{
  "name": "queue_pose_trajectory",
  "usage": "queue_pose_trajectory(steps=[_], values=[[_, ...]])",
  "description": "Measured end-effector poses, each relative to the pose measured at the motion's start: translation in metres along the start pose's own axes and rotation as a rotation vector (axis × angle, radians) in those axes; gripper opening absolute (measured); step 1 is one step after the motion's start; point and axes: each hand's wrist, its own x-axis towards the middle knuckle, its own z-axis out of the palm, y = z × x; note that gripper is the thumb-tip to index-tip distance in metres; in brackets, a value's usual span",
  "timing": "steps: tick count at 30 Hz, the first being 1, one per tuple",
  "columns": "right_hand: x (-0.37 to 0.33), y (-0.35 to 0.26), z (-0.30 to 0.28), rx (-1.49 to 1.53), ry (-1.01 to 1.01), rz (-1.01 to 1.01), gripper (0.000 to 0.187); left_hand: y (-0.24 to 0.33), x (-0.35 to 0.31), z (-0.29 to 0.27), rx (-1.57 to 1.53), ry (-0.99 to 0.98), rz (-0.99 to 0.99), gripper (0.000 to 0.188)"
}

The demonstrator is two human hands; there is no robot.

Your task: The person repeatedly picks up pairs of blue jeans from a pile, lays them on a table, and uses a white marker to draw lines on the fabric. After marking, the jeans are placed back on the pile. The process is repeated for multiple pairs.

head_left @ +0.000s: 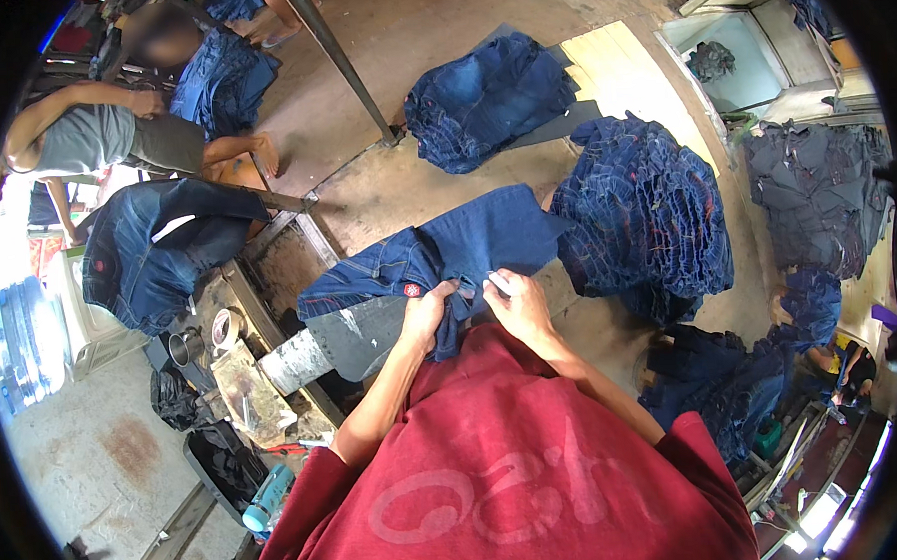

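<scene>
Across my lap and the dark board [356,336] in front of me lies a pair of dark blue denim jeans [486,228], with a small red-and-white tag near its bunched part. My left hand [430,316] is closed on the denim beside that tag, thumb on top. Close by on the right, my right hand [520,305] is closed at the edge of the same denim. A small white thing [496,284] shows at its fingers, too small to name. The folds between my hands hide part of the cloth.
Stacked denim pieces [646,216] rise at my right, and another denim pile [491,98] lies ahead. A worn bench [248,389] with a metal cup [184,347] stands left. Jeans [162,242] hang over its far end, near a seated person [92,140]. A metal pole [344,64] slants ahead.
</scene>
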Motion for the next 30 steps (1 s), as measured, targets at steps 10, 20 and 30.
queue_pose_trajectory(steps=[10,20,30], values=[[-0.003,-0.017,-0.009,0.001,-0.042,0.064,0.025,0.008,-0.005,-0.029,0.017,-0.17,-0.058,0.017],[-0.01,-0.074,-0.022,-0.535,-0.011,-0.163,0.016,0.013,0.009,-0.058,0.2,-0.426,-0.122,0.021],[-0.024,-0.098,-0.005,-0.66,-0.048,-0.187,0.012,0.001,0.026,-0.069,0.343,-0.327,-0.202,0.032]])
